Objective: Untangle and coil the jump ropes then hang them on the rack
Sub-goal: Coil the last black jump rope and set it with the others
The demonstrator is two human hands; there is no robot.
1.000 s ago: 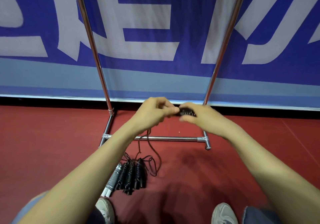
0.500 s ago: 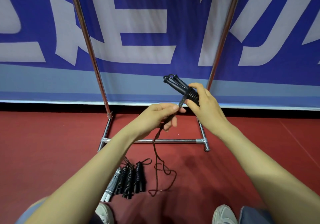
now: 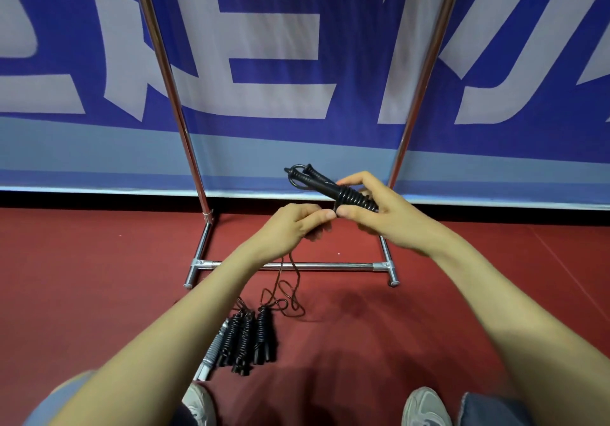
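Now your right hand (image 3: 389, 221) grips the black wrapped jump-rope handles (image 3: 317, 181), pointing to ten o'clock; your left hand (image 3: 293, 227) pinches the thin dark cord (image 3: 297, 277) at nine.

Dark red floor (image 3: 99, 277) meets a blue-and-white banner (image 3: 297, 46) behind.

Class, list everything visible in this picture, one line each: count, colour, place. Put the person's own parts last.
held jump rope: one, black, cord wound round its handles, in the right hand
loose cord: one, dark, trailing from left hand to floor
coiled ropes: about three black, one grey, on floor by the left shoe
rack: one, silver metal, standing before the banner
banner: one, blue and white, behind rack
floor: one, red, underfoot
shoes: two, pale grey, bottom edge
left hand: one, pinching the loose cord
right hand: one, gripping the held jump rope
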